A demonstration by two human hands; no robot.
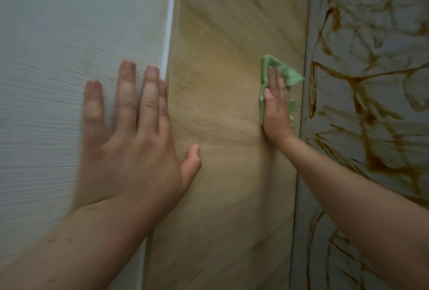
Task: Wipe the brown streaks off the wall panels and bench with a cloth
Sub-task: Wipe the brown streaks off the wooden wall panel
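Here, at the far left, the white wood-grain panel [58,81] fills the view up to a narrow white trim strip [170,34] that marks its right edge. The left hand [130,141] lies flat across this edge. Its four fingers are straight and rest on the white panel, the little finger a bit apart from the others, and the index finger runs just beside the strip. The thumb points to the side and touches the tan wood panel [232,197]. This hand holds nothing.

The tan panel is the middle band, and between the two hands a wide bare part of it stays open, above and below too. Some faint darker marks show on it, but the picture is blurred there.

Near the right edge of the tan panel, the right hand [276,108] presses the green cloth [274,67] flat on the surface. Its fingers are straight and close together on top of the cloth, not curled around it. The cloth sticks out above the fingertips and on both sides of the hand, and its right corner almost reaches the dark seam [304,104].

Right of the seam is the grey-white panel [390,6], covered with brown streaks [362,104] in loops and lines.
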